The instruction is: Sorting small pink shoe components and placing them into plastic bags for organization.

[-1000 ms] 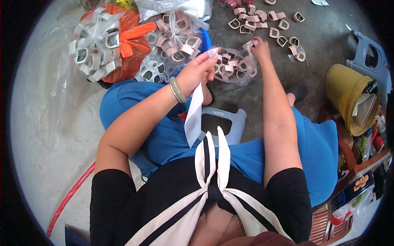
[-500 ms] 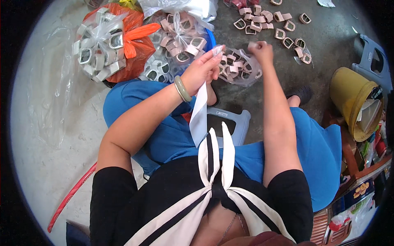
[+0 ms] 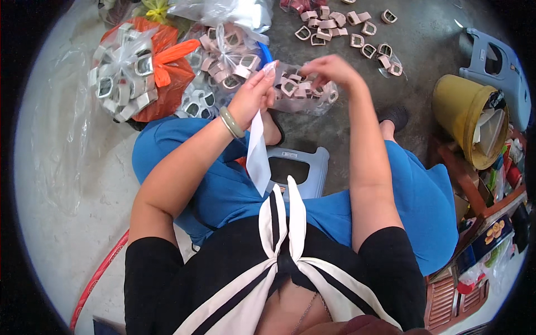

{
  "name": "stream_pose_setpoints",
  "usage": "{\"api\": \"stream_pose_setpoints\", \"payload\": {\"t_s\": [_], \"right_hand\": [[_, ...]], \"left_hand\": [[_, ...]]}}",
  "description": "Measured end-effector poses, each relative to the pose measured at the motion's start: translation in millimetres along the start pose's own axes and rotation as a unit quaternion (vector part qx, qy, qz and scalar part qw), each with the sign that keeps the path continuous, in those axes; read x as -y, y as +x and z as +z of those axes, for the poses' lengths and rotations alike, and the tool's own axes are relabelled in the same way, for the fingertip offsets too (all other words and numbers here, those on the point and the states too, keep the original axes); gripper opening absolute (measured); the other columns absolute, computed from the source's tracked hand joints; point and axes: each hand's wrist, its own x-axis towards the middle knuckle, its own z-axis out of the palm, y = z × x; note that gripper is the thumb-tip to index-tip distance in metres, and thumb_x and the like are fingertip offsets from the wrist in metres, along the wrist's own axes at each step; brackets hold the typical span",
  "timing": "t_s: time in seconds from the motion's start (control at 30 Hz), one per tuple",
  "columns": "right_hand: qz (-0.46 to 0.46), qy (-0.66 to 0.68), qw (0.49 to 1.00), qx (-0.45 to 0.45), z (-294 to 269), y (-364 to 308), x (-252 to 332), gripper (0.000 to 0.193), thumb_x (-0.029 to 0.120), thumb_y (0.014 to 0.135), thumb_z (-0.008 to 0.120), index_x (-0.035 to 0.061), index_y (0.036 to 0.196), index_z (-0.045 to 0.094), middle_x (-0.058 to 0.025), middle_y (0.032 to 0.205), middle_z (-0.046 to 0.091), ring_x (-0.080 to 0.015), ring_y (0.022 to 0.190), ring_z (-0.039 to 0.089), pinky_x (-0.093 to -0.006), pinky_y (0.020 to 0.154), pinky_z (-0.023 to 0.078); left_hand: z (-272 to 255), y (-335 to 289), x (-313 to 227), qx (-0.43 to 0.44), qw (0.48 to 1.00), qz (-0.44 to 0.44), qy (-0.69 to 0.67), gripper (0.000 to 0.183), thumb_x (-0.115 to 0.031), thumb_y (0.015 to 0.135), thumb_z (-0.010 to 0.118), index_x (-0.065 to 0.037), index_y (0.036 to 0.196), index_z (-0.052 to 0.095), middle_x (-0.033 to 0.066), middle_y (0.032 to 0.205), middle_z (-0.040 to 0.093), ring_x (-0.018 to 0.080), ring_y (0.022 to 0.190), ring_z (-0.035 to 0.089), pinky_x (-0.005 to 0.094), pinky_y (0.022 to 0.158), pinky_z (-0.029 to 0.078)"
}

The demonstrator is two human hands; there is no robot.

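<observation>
My left hand (image 3: 252, 99), with a pale green bangle at its wrist, is closed with thumb and fingertips together. A long white strip (image 3: 257, 159) hangs from its grip down toward my lap. Something whitish shows at the fingertips, too small to make out. To the right, my right hand (image 3: 334, 71) is held over an open clear plastic bag (image 3: 314, 106), its fingers apart and pointing left. Inside that bag lie several pale pink D-shaped buckles (image 3: 288, 87). I see nothing between the right fingers, though their tips are partly hidden.
Loose pink buckles (image 3: 329, 23) lie on the dark floor ahead. Tied bags of buckles, one orange (image 3: 176, 100) and one clear (image 3: 226, 58), stand at the left. A grey-blue stool (image 3: 315, 173) is between my legs. Right are another stool (image 3: 484, 56) and a yellow bucket (image 3: 460, 111).
My right hand has moved left over the bag and its fingers have opened out from a closed shape. The left hand keeps the white strip. The whole view has shifted slightly.
</observation>
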Motion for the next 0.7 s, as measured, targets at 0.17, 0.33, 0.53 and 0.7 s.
{"api": "stream_pose_setpoints", "payload": {"t_s": [0.17, 0.33, 0.53, 0.7], "right_hand": [[0.049, -0.237, 0.791, -0.562, -92.7, -20.4, -34.8, 0.039, 0.038, 0.071, 0.068, 0.0066, 0.093, 0.067, -0.011, 0.086, 0.067, -0.0265, 0.081, 0.064, -0.0392, 0.071, 0.048], [0.168, -0.345, 0.729, -0.567, -117.8, -32.7, -70.1, 0.045, 0.036, 0.071, 0.07, 0.0103, 0.106, 0.061, -0.0148, 0.107, 0.058, -0.0297, 0.102, 0.056, -0.0432, 0.083, 0.046], [-0.055, -0.334, 0.658, -0.673, -97.7, -27.5, -109.5, 0.031, 0.025, 0.071, 0.068, 0.005, 0.091, 0.056, -0.0161, 0.1, 0.052, -0.0341, 0.094, 0.053, -0.0427, 0.082, 0.045], [-0.018, -0.087, 0.53, -0.844, -133.8, -52.9, -131.9, 0.038, 0.018, 0.07, 0.068, -0.0016, 0.095, 0.047, -0.0195, 0.097, 0.051, -0.0372, 0.089, 0.054, -0.044, 0.079, 0.044]], "left_hand": [[0.6, -7.2, -5.4, 0.015, 1.0, -0.008, -0.014, 0.042, -0.031, 0.092, 0.05, -0.014, 0.13, 0.043, -0.0051, 0.059, 0.043, 0.0018, 0.048, 0.038, 0.0155, 0.042, 0.025], [8.0, -8.1, -9.3, 0.016, 0.999, -0.018, -0.024, 0.043, -0.03, 0.093, 0.049, -0.014, 0.133, 0.04, -0.0043, 0.059, 0.043, 0.0017, 0.048, 0.037, 0.0153, 0.042, 0.025], [-0.2, -11.0, -11.6, 0.024, 0.998, -0.046, -0.021, 0.042, -0.032, 0.094, 0.046, -0.015, 0.133, 0.04, -0.0026, 0.058, 0.044, 0.0021, 0.043, 0.032, 0.0149, 0.04, 0.024], [5.0, -14.2, -11.9, 0.025, 0.998, -0.049, -0.013, 0.043, -0.032, 0.095, 0.044, -0.015, 0.134, 0.038, -0.0022, 0.058, 0.044, 0.0019, 0.043, 0.031, 0.015, 0.039, 0.024]]}}
